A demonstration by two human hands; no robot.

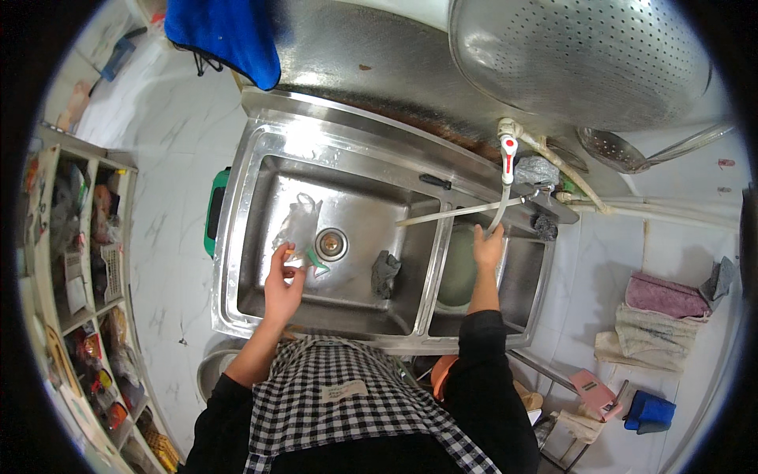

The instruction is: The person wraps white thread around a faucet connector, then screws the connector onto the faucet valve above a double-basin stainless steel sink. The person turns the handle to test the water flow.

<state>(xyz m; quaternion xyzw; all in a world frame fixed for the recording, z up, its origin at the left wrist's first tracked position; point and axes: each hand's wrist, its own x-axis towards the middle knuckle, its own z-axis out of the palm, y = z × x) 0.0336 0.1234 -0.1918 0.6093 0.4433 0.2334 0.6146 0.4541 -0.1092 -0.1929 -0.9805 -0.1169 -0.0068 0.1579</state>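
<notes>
In the left basin of a steel double sink (230, 304), my left hand (283, 291) has its fingers curled at the lower end of a clear, crumpled plastic bag (300, 220). A green strip (317, 263) shows beside the fingertips, close to the drain (331, 244). Over the right basin, my right hand (487, 250) is wrapped round a pale hose (503, 207) that hangs from a red-and-white tap (509, 150). Beneath that hand is a round, light-coloured basin (455, 276), partly covered by the arm. A dark grey cloth (385, 274) lies in the left basin.
A long spout (462, 212) crosses the divider between the basins. A black-handled tool (435, 182) rests on the back ledge. Above hang a large perforated steel strainer (584, 55) and a skimmer (616, 150). Shelves (95, 300) stand at left; towels (663, 316) hang right.
</notes>
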